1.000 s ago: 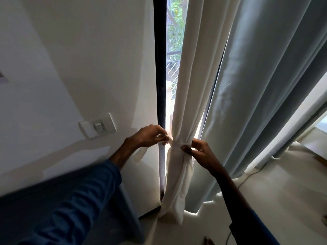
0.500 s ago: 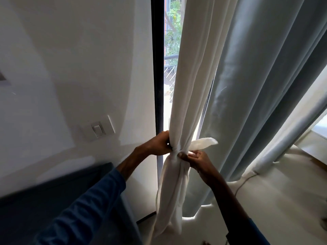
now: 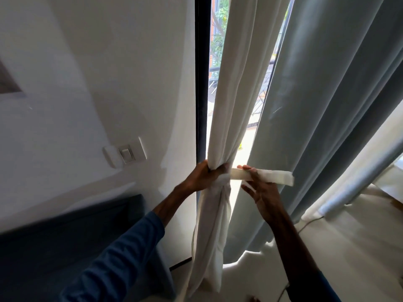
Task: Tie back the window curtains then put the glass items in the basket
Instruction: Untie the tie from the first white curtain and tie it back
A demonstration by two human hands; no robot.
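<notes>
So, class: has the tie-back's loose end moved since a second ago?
Yes: the tie-back's loose end has swung rightward off the white curtain, across the grey curtain.

Pale, smooth floor [image 3: 349, 258] below and to the right of the grey curtain [image 3: 305, 127]. Thin cable [image 3: 308, 222] lying on it just right of that curtain's hem, trailing toward the bottom edge. Bright daylight on it under the hem. Left of the grey curtain, white curtain [image 3: 231, 105] hanging close to it, contact unclear; farther left, dark blue furniture [image 3: 65, 247] standing there.
</notes>
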